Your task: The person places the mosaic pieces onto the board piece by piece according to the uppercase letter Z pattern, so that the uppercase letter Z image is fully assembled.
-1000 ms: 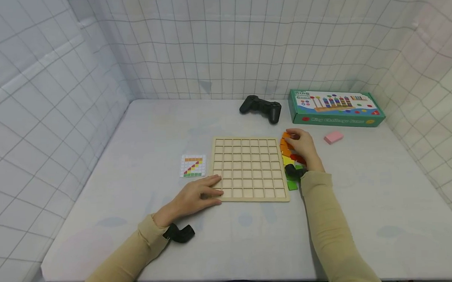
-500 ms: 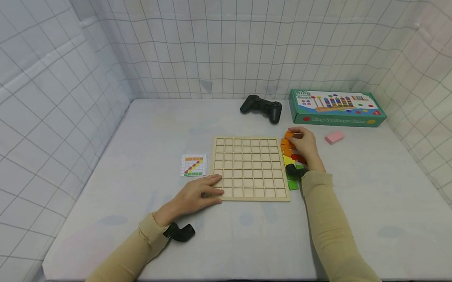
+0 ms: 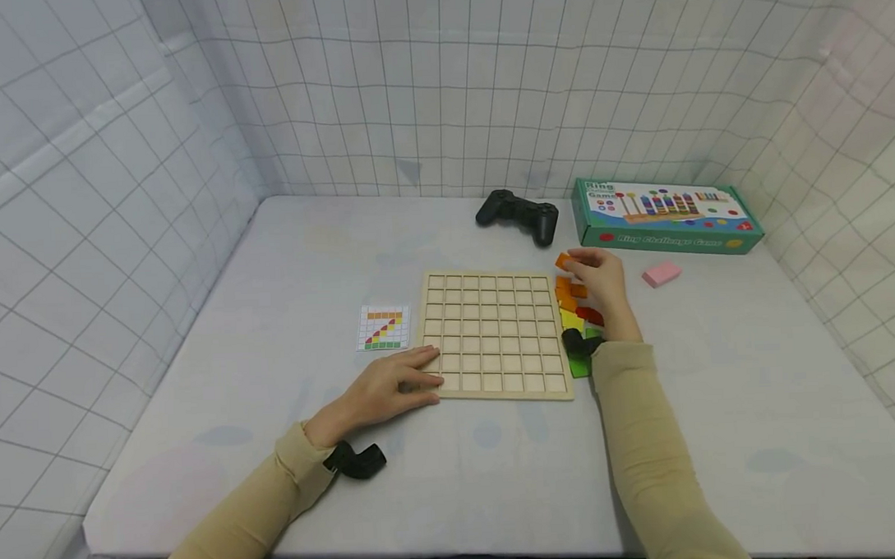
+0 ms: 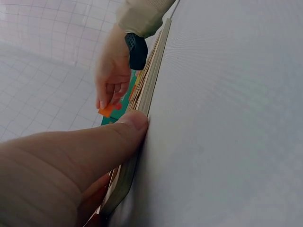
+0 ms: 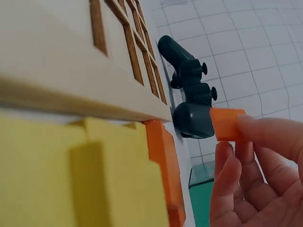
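Observation:
In the head view a wooden grid board (image 3: 488, 346) lies on the white table. My left hand (image 3: 383, 389) rests on its near left corner, fingers spread over the frame; the left wrist view has the thumb (image 4: 120, 137) along the board's edge. Beyond the board's far right corner, my right hand (image 3: 603, 281) pinches an orange square tile (image 5: 225, 124) between thumb and fingertips, lifted in the right wrist view. Along the board's right side lie loose orange tiles (image 3: 565, 296), yellow tiles (image 3: 571, 320), red tiles (image 3: 591, 315) and green tiles (image 3: 580, 367), partly covered by the right wrist's camera.
A small card with a coloured grid pattern (image 3: 383, 328) lies left of the board. Behind the board sits a black game controller (image 3: 517, 215). At the back right are a green Ring Challenge Game box (image 3: 667, 216) and a pink block (image 3: 661, 273). Gridded cloth walls surround the table.
My right hand has drawn an orange tile away from the other orange tiles, up and slightly toward the back. My left hand and the board have stayed put.

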The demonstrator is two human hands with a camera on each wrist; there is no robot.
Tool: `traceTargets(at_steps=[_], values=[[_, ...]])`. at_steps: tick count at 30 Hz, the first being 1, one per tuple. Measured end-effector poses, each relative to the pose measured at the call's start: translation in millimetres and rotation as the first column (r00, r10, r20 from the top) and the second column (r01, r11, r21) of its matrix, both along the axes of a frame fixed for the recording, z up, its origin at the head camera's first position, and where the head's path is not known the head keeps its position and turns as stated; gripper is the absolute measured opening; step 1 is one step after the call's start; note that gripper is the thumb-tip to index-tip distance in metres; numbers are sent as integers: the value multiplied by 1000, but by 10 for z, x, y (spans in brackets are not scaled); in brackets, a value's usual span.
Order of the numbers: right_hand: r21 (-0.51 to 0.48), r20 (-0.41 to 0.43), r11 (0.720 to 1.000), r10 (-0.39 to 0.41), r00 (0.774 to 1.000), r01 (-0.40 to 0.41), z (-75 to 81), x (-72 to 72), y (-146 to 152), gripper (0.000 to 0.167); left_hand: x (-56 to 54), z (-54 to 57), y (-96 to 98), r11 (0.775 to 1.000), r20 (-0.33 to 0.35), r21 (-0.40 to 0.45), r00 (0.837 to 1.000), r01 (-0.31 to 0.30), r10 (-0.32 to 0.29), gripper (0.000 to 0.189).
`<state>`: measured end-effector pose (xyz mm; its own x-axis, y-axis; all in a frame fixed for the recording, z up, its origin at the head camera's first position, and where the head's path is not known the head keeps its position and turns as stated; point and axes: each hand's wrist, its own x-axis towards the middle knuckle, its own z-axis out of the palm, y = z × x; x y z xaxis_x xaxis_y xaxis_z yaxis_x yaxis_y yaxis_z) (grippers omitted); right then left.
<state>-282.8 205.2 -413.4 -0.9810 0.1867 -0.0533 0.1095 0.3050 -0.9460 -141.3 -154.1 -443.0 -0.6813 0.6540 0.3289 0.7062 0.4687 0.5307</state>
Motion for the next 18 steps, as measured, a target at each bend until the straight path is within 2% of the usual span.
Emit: traceTargets(at_steps=[5,10,13,18], values=[[-2,-7,999,42,999,-42,108,22,-115,34,2,-3,-2,1000,1,-4,1000,-4,4,29],[45,-13,988,145,989,-144,212,64,-262,35,3,1,-4,1000,5,-11,1000,-10,10,29],[47,-17,975,217,976,-216,263,101,-355,34,5,11,-1,1000,12,-11,1000,-5,5,28],[25,-25,942,336,942,-335,295,126,-520,35,3,10,4,1000,27,-14,1000,6,-6,28]])
